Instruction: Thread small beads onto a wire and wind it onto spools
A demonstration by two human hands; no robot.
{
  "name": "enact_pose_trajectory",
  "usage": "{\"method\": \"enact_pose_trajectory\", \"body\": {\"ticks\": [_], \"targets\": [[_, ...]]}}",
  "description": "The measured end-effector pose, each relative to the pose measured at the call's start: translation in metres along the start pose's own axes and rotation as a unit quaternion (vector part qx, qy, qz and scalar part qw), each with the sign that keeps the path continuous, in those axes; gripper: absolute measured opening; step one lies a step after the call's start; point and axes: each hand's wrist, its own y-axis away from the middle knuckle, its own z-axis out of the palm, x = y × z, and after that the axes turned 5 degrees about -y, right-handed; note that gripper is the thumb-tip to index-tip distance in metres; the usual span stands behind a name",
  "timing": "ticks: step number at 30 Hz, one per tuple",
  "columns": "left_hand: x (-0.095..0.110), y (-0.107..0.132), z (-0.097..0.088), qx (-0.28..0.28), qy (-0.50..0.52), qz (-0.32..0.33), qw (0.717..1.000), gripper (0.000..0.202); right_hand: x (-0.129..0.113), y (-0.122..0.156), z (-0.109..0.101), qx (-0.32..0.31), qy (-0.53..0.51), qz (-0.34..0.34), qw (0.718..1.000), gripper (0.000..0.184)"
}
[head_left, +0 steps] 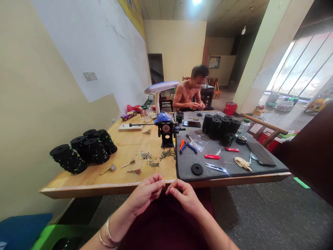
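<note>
My left hand (pixel 145 192) and my right hand (pixel 182 196) hang just over the front edge of a pale wooden table (pixel 109 177), which has a measuring tape (pixel 104 185) along it. Fingers on both curl inward, their tips close together. Anything held between them is too thin or small to make out. Nearest to them lie several small feathered pieces (pixel 134 171) and scattered coloured beads (pixel 153 163). A thin silver bangle (pixel 107 234) circles my left wrist.
A grey felt mat (pixel 229 166) holds pliers (pixel 187 147), a black disc, a phone and black spools. More spools (pixel 85 149) stand at left beside a small black winding machine (pixel 166 131). A shirtless co-worker (pixel 189 93) sits across the table, hands together. A lamp stands behind.
</note>
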Motion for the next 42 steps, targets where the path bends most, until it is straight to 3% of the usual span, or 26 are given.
{"method": "enact_pose_trajectory", "body": {"ticks": [6, 10, 16, 19, 23, 30, 35, 39, 42], "targets": [[0.010, 0.000, -0.002, 0.011, -0.199, 0.050, 0.979, 0.026, -0.010, -0.012, -0.001, -0.071, -0.116, 0.094, 0.986, 0.033], [0.011, -0.003, -0.009, 0.022, -0.288, 0.099, 0.952, 0.023, -0.013, -0.028, 0.008, -0.094, -0.096, 0.125, 0.983, 0.033], [0.000, -0.003, -0.036, 0.085, -0.420, 0.108, 0.897, 0.020, -0.007, -0.046, 0.024, -0.087, 0.145, 0.067, 0.983, 0.023], [-0.008, 0.001, -0.063, 0.097, -0.450, 0.104, 0.881, 0.019, -0.001, -0.053, 0.028, -0.102, 0.285, 0.038, 0.952, 0.017], [-0.017, 0.005, -0.102, 0.171, -0.457, 0.158, 0.859, 0.015, 0.008, -0.066, 0.036, -0.094, 0.407, 0.025, 0.908, 0.015], [-0.025, 0.015, -0.141, 0.233, -0.421, 0.223, 0.848, 0.012, 0.021, -0.088, 0.058, -0.132, 0.501, -0.009, 0.855, 0.016], [-0.041, 0.038, -0.142, 0.340, -0.357, 0.236, 0.837, 0.018, 0.026, -0.091, 0.059, -0.152, 0.504, 0.000, 0.850, 0.016], [-0.059, 0.048, -0.125, 0.294, -0.364, 0.262, 0.844, 0.025, 0.027, -0.092, 0.055, -0.162, 0.492, -0.001, 0.856, 0.017], [-0.071, 0.042, -0.111, 0.238, -0.458, 0.265, 0.814, 0.037, 0.027, -0.092, 0.054, -0.166, 0.484, -0.009, 0.859, 0.017]]}}
